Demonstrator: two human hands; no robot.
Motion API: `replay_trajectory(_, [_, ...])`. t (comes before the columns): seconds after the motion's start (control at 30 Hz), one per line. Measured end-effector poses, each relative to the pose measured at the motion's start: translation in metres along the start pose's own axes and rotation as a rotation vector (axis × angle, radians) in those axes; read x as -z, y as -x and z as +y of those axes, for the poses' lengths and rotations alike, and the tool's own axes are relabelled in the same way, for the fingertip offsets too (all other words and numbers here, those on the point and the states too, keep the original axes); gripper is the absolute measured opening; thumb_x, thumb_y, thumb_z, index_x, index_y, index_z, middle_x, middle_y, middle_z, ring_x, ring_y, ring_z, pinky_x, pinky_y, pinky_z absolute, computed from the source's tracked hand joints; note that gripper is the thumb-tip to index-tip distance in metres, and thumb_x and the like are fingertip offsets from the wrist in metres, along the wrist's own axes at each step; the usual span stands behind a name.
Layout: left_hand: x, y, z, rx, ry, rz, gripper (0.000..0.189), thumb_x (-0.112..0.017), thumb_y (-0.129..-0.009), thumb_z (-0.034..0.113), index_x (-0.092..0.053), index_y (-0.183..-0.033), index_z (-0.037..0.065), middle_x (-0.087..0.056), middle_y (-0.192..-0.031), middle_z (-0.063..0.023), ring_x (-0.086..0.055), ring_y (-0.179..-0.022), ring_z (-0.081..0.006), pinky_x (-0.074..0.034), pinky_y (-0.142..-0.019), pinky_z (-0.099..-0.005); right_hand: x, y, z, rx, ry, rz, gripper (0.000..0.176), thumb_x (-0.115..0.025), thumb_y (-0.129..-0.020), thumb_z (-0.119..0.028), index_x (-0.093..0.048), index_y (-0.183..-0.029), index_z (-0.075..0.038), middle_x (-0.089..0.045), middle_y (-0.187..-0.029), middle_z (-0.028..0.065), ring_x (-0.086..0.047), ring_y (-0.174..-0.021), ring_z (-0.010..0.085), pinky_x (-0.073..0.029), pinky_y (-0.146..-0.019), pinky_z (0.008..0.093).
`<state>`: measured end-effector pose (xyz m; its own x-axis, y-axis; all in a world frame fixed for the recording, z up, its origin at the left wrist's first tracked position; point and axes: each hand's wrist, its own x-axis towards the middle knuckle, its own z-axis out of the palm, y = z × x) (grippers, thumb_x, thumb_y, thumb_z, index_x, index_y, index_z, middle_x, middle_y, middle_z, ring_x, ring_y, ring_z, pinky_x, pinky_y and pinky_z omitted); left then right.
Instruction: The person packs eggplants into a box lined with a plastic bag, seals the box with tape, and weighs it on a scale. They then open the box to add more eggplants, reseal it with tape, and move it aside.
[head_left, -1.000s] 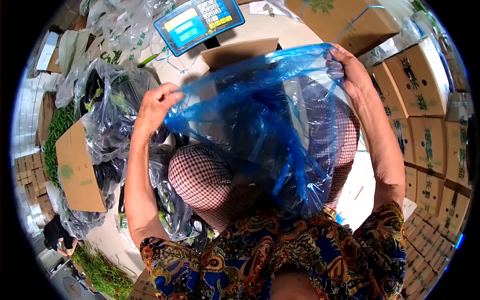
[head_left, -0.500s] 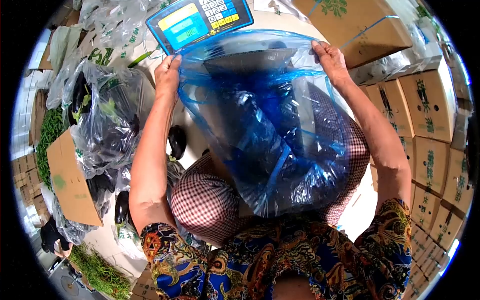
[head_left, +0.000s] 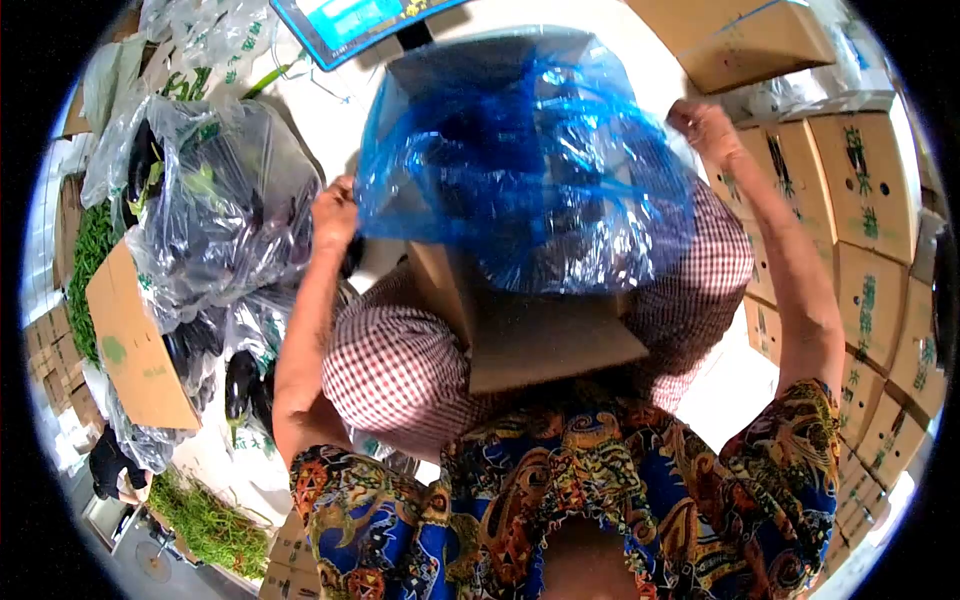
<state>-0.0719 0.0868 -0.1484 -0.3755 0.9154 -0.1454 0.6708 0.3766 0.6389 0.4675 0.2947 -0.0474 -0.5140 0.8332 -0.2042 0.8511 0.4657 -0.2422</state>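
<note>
A thin blue plastic bag (head_left: 450, 190) billows over an open cardboard box (head_left: 550, 345) that stands between my knees. The box's near flap shows below the bag; most of its inside is hidden by the film. At the bag's left edge, my left hand (head_left: 335, 212) is closed in a pinch on the plastic. My right hand (head_left: 708, 132) is raised by the bag's upper right side with fingers curled together, seemingly on its thin edge, though the film there is hard to see.
Clear bags of eggplants (head_left: 225, 210) lie on the left beside a cardboard sheet (head_left: 135, 340). A digital scale (head_left: 365, 25) sits at the top. Cartons are stacked on the right (head_left: 865, 190), with another box (head_left: 740, 40) at the upper right. Green peppers (head_left: 92, 275) are at the far left.
The bag's lower part has swung up and away from my body, uncovering the box's near flap. My left hand has dropped slightly; my right has moved outward to the right.
</note>
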Motion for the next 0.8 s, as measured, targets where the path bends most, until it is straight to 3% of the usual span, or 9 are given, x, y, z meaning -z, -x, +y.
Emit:
replay_trajectory(0.1, [0.031,-0.007,-0.03,-0.034,0.316,-0.029,0.022,-0.052,-0.081,-0.002,-0.066,-0.097,0.002,-0.068,-0.08,-0.0047,-0.063,-0.073,-0.0116,-0.05,-0.069,-0.0248,0.051,0.038,-0.043,-0.04,-0.282,0.186,0.026,-0.068,-0.085,-0.024,-0.064,-0.101,-0.005,-0.067,-0.098,0.0161,-0.065,-0.081,0.0308,-0.052,-0.068,0.0392])
replay_trajectory(0.2, [0.085,0.017,0.066,0.094,0.601,-0.113,0.018,-0.057,-0.087,0.004,-0.063,-0.104,0.003,-0.063,-0.081,0.0003,-0.057,-0.071,-0.0088,-0.046,-0.067,-0.0221,0.1,0.083,-0.15,0.094,-0.384,0.106,0.038,-0.072,-0.082,-0.028,-0.063,-0.109,-0.004,-0.062,-0.116,0.0137,-0.061,-0.1,0.0301,-0.05,-0.082,0.0407])
replay_trajectory(0.27, [0.109,0.027,0.114,-0.018,0.423,-0.2,0.024,-0.062,-0.089,0.009,-0.06,-0.112,0.003,-0.062,-0.084,0.0002,-0.056,-0.074,-0.0081,-0.046,-0.069,-0.022,0.083,0.099,-0.179,0.383,-0.111,0.178,0.045,-0.075,-0.076,-0.027,-0.062,-0.113,-0.005,-0.059,-0.119,0.014,-0.056,-0.107,0.031,-0.045,-0.09,0.0418])
replay_trajectory(0.4, [0.119,0.066,0.216,-0.255,0.167,-0.385,0.045,-0.066,-0.082,0.004,-0.055,-0.126,0.008,-0.061,-0.109,-0.007,-0.058,-0.102,-0.0158,-0.049,-0.083,-0.0259,0.038,0.099,-0.183,0.461,0.293,-0.027,0.029,-0.071,-0.077,-0.016,-0.062,-0.102,-0.005,-0.064,-0.103,0.0082,-0.058,-0.103,0.0279,-0.045,-0.089,0.0429])
replay_trajectory(0.43, [0.116,0.073,0.228,-0.428,0.08,-0.391,0.057,-0.069,-0.077,0.005,-0.052,-0.131,0.011,-0.061,-0.116,-0.0091,-0.058,-0.107,-0.0198,-0.048,-0.088,-0.0309,0.034,0.094,-0.179,0.457,0.393,-0.094,0.024,-0.07,-0.078,-0.013,-0.061,-0.099,-0.005,-0.065,-0.098,0.0072,-0.06,-0.101,0.0269,-0.046,-0.087,0.0425])
replay_trajectory(0.53, [0.096,0.088,0.243,-0.844,-0.131,-0.377,0.082,-0.081,-0.068,0.017,-0.04,-0.139,0.015,-0.046,-0.134,-0.0134,-0.041,-0.127,-0.0298,-0.038,-0.103,-0.0425,0.054,0.088,-0.174,0.301,-0.367,-0.118,0.007,-0.059,-0.087,-0.008,-0.055,-0.092,-0.004,-0.06,-0.082,0.0066,-0.057,-0.083,0.0251,-0.046,-0.077,0.0352])
replay_trajectory(0.67, [0.059,0.092,0.234,-0.927,-0.367,-0.39,0.09,-0.083,-0.064,0.018,-0.035,-0.141,0.015,-0.038,-0.139,-0.0127,-0.032,-0.132,-0.0326,-0.031,-0.106,-0.046,0.069,0.086,-0.167,0.292,-0.737,0.006,0.014,-0.05,-0.098,-0.016,-0.051,-0.09,-0.005,-0.049,-0.075,-0.0028,-0.047,-0.074,0.0104,-0.042,-0.07,0.0253])
replay_trajectory(0.73, [0.042,0.089,0.223,-0.955,-0.538,-0.351,0.094,-0.084,-0.063,0.019,-0.034,-0.142,0.015,-0.035,-0.139,-0.0126,-0.032,-0.132,-0.0324,-0.032,-0.105,-0.0472,0.085,0.089,-0.168,0.116,-0.998,-0.142,0.016,-0.051,-0.098,-0.019,-0.053,-0.088,-0.006,-0.049,-0.076,-0.0049,-0.046,-0.073,0.0078,-0.041,-0.069,0.0225])
replay_trajectory(0.8, [0.035,0.09,0.218,-1.056,-0.585,-0.158,0.065,-0.073,-0.073,0.013,-0.044,-0.131,0.012,-0.047,-0.127,-0.0132,-0.043,-0.121,-0.032,-0.036,-0.098,-0.0483,0.088,0.09,-0.161,0.034,-1.269,-0.237,0.016,-0.053,-0.097,-0.02,-0.055,-0.088,-0.008,-0.051,-0.078,-0.005,-0.048,-0.072,0.0064,-0.043,-0.068,0.0213])
